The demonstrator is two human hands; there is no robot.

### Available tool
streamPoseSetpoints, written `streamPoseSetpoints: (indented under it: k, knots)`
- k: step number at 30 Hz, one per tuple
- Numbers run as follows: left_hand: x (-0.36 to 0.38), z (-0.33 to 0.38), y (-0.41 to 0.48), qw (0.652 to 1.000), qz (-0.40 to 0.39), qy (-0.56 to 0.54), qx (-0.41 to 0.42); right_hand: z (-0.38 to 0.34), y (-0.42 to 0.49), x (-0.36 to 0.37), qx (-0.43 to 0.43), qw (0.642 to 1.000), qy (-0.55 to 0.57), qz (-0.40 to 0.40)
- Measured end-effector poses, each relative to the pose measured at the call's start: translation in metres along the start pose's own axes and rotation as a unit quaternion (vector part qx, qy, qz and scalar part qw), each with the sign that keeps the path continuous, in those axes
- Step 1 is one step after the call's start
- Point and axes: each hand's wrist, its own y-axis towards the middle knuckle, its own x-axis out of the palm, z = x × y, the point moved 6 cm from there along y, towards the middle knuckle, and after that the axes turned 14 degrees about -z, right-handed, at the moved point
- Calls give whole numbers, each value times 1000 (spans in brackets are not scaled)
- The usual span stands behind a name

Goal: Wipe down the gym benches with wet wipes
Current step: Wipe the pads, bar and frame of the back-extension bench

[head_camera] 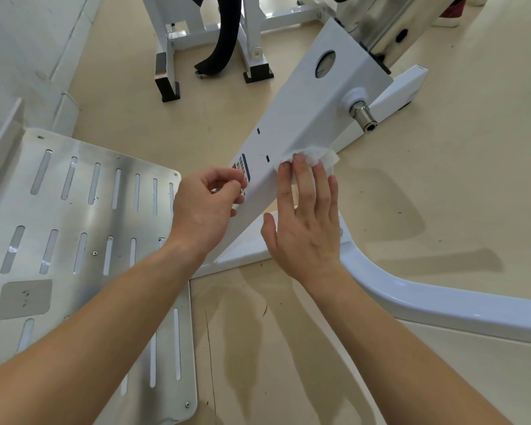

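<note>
A white slanted metal beam [295, 118] of a gym machine runs from the centre up to the right. My right hand [307, 216] lies flat with its fingers pressing a white wet wipe [314, 156] against the beam's right edge. My left hand [206, 204] rests by the beam's lower part near a red and blue label [245, 170], its fingers curled and pinched together; a small white bit shows at the fingertips, too small to identify.
A slotted metal footplate [83, 234] lies at the left. A curved white frame tube [442, 305] crosses the floor at the right. A chrome peg [364, 116] sticks out of the beam. Another white machine frame [252, 32] with a black strap [221, 47] stands behind.
</note>
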Motion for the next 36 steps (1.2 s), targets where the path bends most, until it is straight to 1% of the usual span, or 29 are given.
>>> streamPoseSetpoints:
  k: [4, 7, 15, 17, 20, 22, 24, 26, 27, 29, 31, 32, 33, 34, 36]
  knots:
    - [2, 0, -1, 1000, -1, -2, -6, 3, 2, 5, -29, 999, 11, -26]
    - [2, 1, -1, 1000, 6, -8, -8, 16, 10, 4, -45, 999, 7, -26]
    - [6, 3, 3, 1000, 3, -8, -6, 43, 32, -9, -11, 1000, 4, -21]
    - [5, 3, 3, 1000, 5, -6, -6, 32, 24, -1, -41, 999, 8, -34]
    - [2, 2, 3, 1000, 11, -6, -5, 17, 6, 13, -117, 991, -19, -66]
    - [0, 3, 4, 1000, 16, -7, -3, 23, 14, -2, -111, 992, -35, -49]
    - [-1, 3, 5, 1000, 20, -7, -4, 32, 37, -27, -78, 996, -29, -17]
    - [-1, 5, 5, 1000, 22, -4, -6, 33, 52, -40, -77, 997, -15, -1]
    - [-1, 6, 4, 1000, 21, -4, -5, 28, 51, -37, -91, 996, -11, -12]
    - [0, 8, 2, 1000, 18, -7, 0, 15, 34, -15, -148, 987, -26, -58]
    - [-1, 9, 0, 1000, 17, -8, 4, 8, 11, 10, -214, 970, -66, -97]
    - [-1, 9, -1, 1000, 16, -6, 6, 11, 7, 15, -233, 963, -84, -102]
    - [-1, 9, -2, 1000, 16, -2, 5, 16, 8, 14, -234, 963, -94, -96]
    - [-2, 8, -2, 1000, 16, 3, 3, 22, 14, 7, -217, 969, -93, -80]
    - [-4, 8, -3, 1000, 20, 10, -2, 35, 30, -12, -151, 986, -63, -43]
